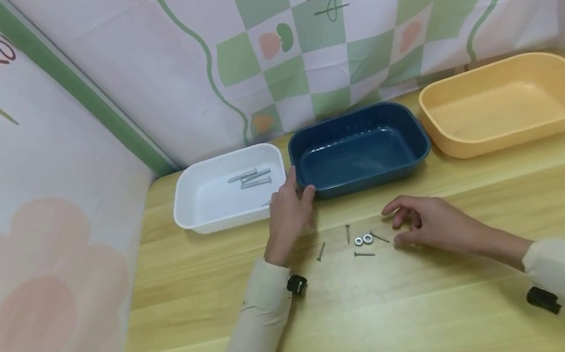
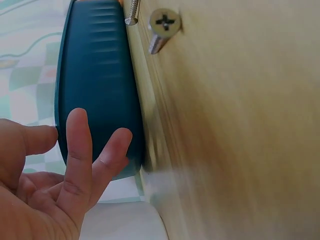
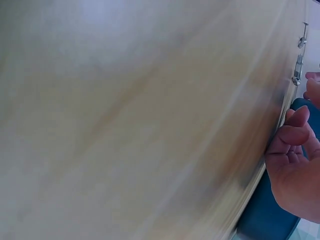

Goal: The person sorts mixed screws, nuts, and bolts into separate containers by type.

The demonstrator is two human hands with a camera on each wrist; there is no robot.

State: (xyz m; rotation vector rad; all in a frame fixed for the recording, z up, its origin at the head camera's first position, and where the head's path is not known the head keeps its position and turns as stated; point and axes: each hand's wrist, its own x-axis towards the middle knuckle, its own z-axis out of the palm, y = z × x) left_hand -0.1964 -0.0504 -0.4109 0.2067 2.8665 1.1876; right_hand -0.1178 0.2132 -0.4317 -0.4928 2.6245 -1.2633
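My left hand is at the near left corner of the dark blue tray, its fingertips against the tray's side and rim. Its fingers look fairly straight in the left wrist view. To the right of the loose hardware, my right hand hovers low over the table with fingers loosely bent and nothing in them. Between the hands lie several small screws and two nuts side by side. One screw shows its cross-slot head close up in the left wrist view.
A white tray holding several long bolts stands left of the blue one. At the right is a yellow tray. A patterned cloth hangs behind the wooden table, with a printed panel on the left.
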